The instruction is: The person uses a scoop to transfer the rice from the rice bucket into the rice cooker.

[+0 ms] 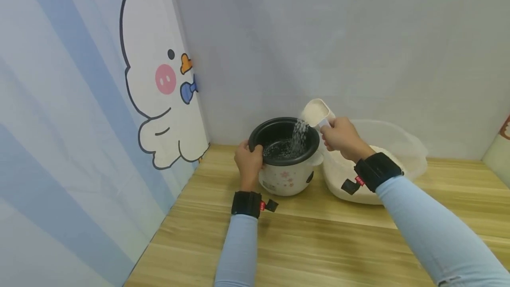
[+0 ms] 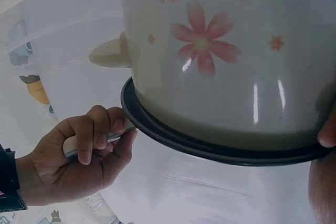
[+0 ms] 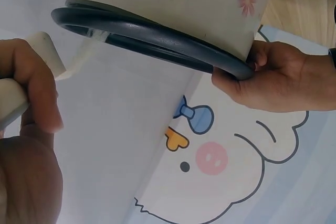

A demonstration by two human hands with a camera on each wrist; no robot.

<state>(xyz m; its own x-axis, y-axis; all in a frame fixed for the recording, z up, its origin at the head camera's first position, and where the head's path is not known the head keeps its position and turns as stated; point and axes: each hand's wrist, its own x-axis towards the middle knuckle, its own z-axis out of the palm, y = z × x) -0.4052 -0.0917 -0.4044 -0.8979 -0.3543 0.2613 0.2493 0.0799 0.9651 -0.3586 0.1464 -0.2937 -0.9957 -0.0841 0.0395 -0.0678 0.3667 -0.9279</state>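
Sleeved arms reach over tabletop (image 1: 318, 238), rice pouring into cooker.
Head: left hand (image 1: 249, 160) grips rice cooker (image 1: 288, 174) rim (steadying it); right hand (image 1: 342, 138) holds tilted scoop (image 1: 316, 112) above, rice tub (image 1: 382, 163) beside. Wrist views: same grips.

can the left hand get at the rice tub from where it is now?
Probably not directly. The left hand grips the cooker rim on its left side, and the tub sits on the cooker's far right, behind the right hand pouring from the scoop. It would have to let go and cross over.
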